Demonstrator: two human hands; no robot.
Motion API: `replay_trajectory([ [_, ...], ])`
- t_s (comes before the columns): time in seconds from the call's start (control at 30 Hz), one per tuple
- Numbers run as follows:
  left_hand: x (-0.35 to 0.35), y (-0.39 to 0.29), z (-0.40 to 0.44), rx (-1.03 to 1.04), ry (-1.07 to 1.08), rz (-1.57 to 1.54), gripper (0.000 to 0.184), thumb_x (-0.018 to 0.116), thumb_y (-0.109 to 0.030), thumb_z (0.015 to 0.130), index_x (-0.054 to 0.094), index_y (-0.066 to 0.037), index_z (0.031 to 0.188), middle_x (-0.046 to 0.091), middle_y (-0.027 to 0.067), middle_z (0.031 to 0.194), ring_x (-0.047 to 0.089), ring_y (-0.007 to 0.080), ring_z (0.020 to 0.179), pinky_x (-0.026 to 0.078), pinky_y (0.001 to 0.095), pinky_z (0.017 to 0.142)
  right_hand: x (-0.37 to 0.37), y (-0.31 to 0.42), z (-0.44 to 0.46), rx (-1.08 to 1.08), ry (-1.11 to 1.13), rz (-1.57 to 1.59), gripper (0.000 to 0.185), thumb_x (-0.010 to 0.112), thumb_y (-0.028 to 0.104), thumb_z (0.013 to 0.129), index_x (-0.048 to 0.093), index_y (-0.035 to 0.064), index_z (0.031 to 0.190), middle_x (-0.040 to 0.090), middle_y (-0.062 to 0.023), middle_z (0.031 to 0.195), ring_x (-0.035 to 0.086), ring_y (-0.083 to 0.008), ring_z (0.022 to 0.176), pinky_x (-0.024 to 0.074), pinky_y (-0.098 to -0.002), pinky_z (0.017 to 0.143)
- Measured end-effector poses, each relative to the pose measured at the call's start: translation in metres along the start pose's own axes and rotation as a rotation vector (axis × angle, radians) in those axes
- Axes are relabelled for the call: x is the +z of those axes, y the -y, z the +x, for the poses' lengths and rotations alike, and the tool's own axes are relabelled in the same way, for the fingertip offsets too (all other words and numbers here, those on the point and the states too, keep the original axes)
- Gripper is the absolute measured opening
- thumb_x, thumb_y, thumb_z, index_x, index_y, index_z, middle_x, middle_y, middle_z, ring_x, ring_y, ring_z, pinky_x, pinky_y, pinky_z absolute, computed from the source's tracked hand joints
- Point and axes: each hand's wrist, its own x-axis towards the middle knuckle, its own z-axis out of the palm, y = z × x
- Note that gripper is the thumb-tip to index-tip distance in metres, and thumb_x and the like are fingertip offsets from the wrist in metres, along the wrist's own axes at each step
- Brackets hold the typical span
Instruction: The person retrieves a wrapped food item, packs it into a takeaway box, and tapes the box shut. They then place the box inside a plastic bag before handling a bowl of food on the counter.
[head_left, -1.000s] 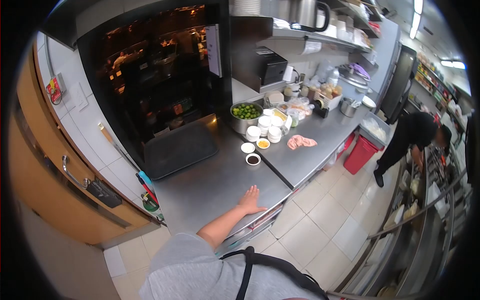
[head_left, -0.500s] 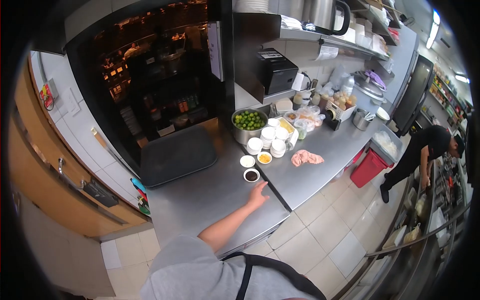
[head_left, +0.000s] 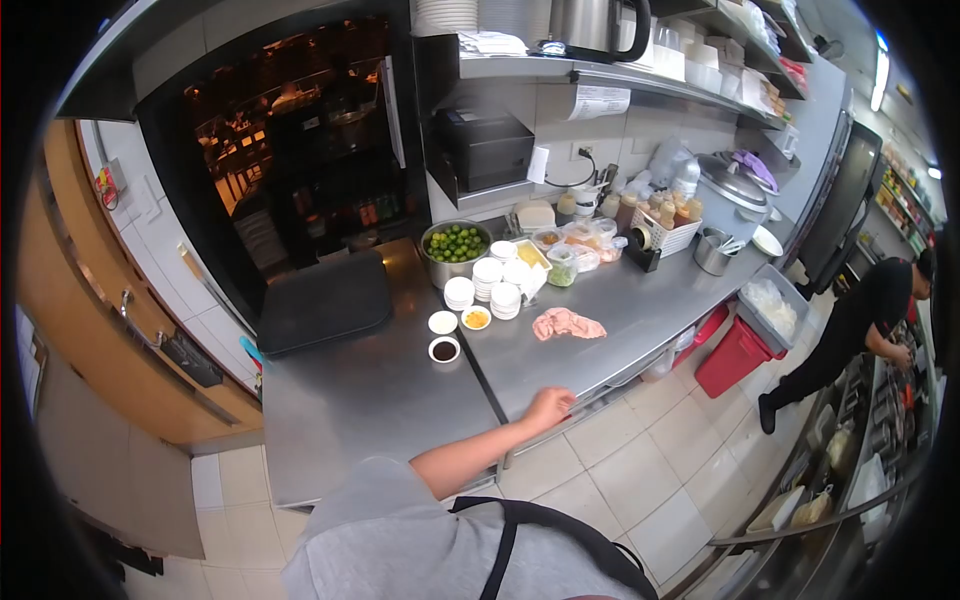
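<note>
My left hand (head_left: 549, 408) is over the front edge of the steel counter (head_left: 370, 420), its fingers loosely bent and nothing visible in them. My right hand is out of view. Beyond my left hand a crumpled pink cloth (head_left: 568, 324) lies on the counter. To the left stand a small white cup of dark sauce (head_left: 444, 350), a white cup with pale contents (head_left: 442, 322) and a cup with yellow-orange pieces (head_left: 476, 318). Behind them rise stacks of small white cups (head_left: 487, 272). A metal pot of green limes (head_left: 455, 243) is beside the stacks.
A black tray (head_left: 325, 303) lies at the counter's left. Sauce bottles stand in a white basket (head_left: 675, 235) at the back. On the floor to the right is a red bin (head_left: 735, 358). A person in black (head_left: 845, 335) bends over another work station.
My left hand has drawn away from the dark sauce cup, moving right to the counter's front edge, and its fingers have bent. The view has shifted right. The person in black has shifted slightly.
</note>
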Motion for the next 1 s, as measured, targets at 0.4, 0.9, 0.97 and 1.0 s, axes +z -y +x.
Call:
replay_trajectory([
  [0.4,0.101,-0.035,0.037,0.007,0.196,0.204,0.008,0.059,-0.005,0.073,0.063,-0.002,0.079,0.062,0.0133,0.071,0.062,0.0206,0.068,0.048,0.0318,0.061,-0.068,-0.107,0.078,-0.074,-0.051,-0.06,0.034,0.063,0.028,0.071,0.065,-0.0022,0.087,0.064,-0.0195,0.074,0.063,-0.0284,0.073,0.0481,-0.0346,0.067],
  [0.9,0.093,0.046,0.163,0.096,0.009,0.513,0.024,0.061,-0.006,0.067,0.065,-0.009,0.09,0.055,0.0149,0.113,0.054,0.0266,0.102,0.044,0.0381,0.082,-0.05,-0.077,0.072,0.059,0.043,0.058,0.036,0.062,0.028,0.071,0.064,-0.0042,0.086,0.063,-0.0213,0.078,0.063,-0.0289,0.078,0.0476,-0.0345,0.069],
  [0.97,0.067,0.024,0.185,0.082,-0.138,0.826,0.026,0.06,-0.01,0.07,0.064,-0.007,0.095,0.049,0.0152,0.122,0.05,0.0287,0.107,0.042,0.0407,0.085,-0.063,-0.064,0.087,0.052,0.041,0.041,0.036,0.062,0.028,0.071,0.064,-0.0043,0.087,0.063,-0.0213,0.079,0.063,-0.0287,0.079,0.0476,-0.0343,0.07],
  [1.0,0.06,0.042,0.2,0.058,-0.164,0.82,0.026,0.06,-0.01,0.07,0.064,-0.007,0.095,0.049,0.0152,0.122,0.05,0.0287,0.107,0.042,0.0407,0.085,-0.071,-0.057,0.094,0.049,0.039,0.029,0.036,0.062,0.028,0.071,0.064,-0.0043,0.087,0.063,-0.0214,0.079,0.063,-0.0287,0.08,0.0475,-0.0343,0.07],
])
